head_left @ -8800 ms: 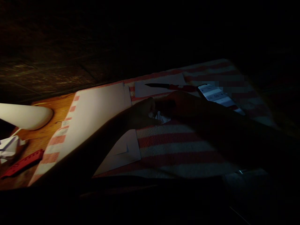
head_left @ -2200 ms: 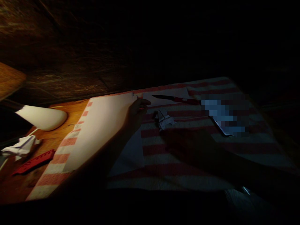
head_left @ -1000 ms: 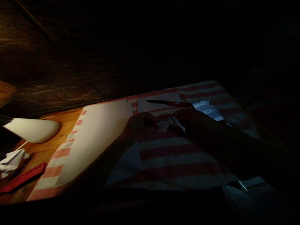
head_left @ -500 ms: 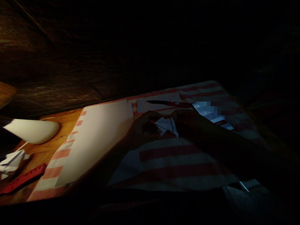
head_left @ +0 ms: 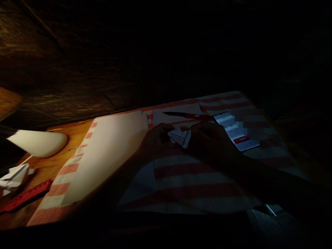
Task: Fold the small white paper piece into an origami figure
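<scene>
Head cam: paper [head_left: 179, 136], lying loose two seconds ago, now pinched between left hand [head_left: 155, 138] and right hand [head_left: 207, 141] over cloth [head_left: 197, 173], so back in work; knife [head_left: 181, 114] 12 o'clock, phone [head_left: 234, 133] 3 o'clock.

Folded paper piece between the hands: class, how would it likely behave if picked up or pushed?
The folded paper piece is small and thin, so probably very light; the left hand and right hand pinch it between them. Its creases likely make it stiffer than a flat sheet, yet easily crushed. Pushed, it may snag on the striped cloth.
</scene>
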Motion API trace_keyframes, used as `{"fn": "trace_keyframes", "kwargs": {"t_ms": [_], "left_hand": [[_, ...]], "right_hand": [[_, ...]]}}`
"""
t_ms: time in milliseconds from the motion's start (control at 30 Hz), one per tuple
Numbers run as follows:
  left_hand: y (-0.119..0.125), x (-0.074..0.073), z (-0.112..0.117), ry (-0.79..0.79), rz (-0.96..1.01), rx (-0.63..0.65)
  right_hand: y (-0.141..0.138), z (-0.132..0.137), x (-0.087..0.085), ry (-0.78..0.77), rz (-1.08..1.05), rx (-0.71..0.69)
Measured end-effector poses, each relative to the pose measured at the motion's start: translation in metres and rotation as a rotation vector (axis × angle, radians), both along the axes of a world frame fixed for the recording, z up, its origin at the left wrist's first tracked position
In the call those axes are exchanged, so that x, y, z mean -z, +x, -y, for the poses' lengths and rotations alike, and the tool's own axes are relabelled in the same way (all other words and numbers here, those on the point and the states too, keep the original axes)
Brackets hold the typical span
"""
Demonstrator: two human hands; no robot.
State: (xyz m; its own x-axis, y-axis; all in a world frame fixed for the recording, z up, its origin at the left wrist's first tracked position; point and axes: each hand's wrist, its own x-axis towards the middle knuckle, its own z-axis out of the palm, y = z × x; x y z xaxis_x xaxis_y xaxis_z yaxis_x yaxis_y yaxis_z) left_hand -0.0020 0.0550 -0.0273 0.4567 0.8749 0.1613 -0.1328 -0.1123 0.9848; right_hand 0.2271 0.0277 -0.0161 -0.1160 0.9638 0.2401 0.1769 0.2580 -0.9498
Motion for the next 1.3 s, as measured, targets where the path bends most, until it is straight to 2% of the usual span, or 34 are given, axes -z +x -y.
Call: {"fn": "trace_keyframes", "kwargs": {"t_ms": [67,133,267,400,500,800,933,1100,1300], "left_hand": [[0.002,-0.001,0.002,-0.011,-0.088,-0.054],[0.004,-0.002,0.003,-0.030,-0.129,-0.101],[0.004,-0.004,0.003,-0.053,-0.072,-0.095],[0.008,-0.010,0.008,-0.118,-0.077,0.007],[0.013,-0.013,0.014,-0.131,-0.065,0.030],[0.020,-0.009,0.018,-0.252,-0.028,0.036],[0.023,-0.012,0.022,-0.204,-0.061,0.009],[0.027,-0.012,0.024,-0.174,-0.191,-0.055],[0.024,-0.010,0.018,-0.380,-0.094,-0.197]], "right_hand": [[0.000,0.001,0.000,-0.023,-0.032,-0.003],[0.000,0.002,0.000,-0.120,-0.139,-0.079],[-0.002,0.004,-0.004,-0.293,-0.271,-0.190],[-0.005,0.002,-0.014,-0.272,-0.149,-0.211],[-0.006,0.000,-0.016,-0.258,-0.057,-0.216],[-0.009,-0.002,-0.011,-0.199,-0.082,-0.246],[-0.009,-0.003,-0.012,-0.230,-0.134,-0.261],[-0.007,-0.003,-0.010,-0.331,-0.145,-0.232],[-0.007,-0.003,-0.013,-0.498,-0.315,-0.302]]}}
